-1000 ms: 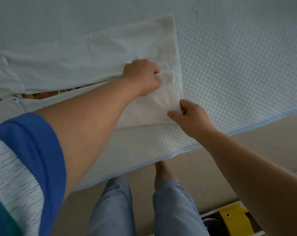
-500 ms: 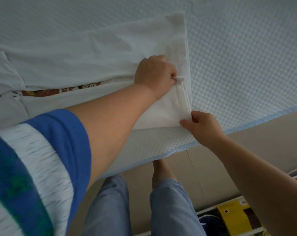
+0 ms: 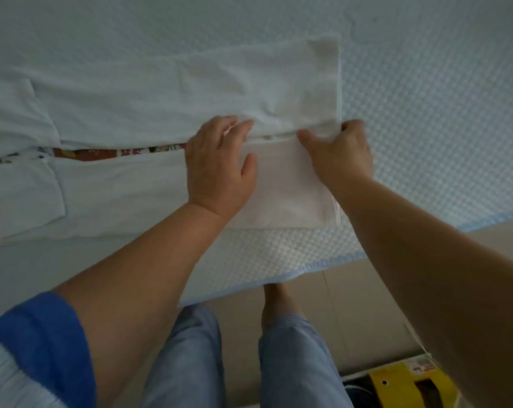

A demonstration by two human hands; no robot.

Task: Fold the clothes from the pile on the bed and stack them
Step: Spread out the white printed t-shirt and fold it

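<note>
From my feed, far left, a blue sleeve leads up the arm to my left hand, lying flat on the white shirt with fingers straight and loosely spread, thumb apart, fingertips at the line where the two folded-in sides meet over a strip of red print. The shirt lies spread across the white quilted bed cover, its hem end toward the right, near the bed's front edge. Further right, my right hand pinches the far flap's edge, fingers curled over the cloth, thumb underneath; lower right, a yellow box on the floor.
</note>
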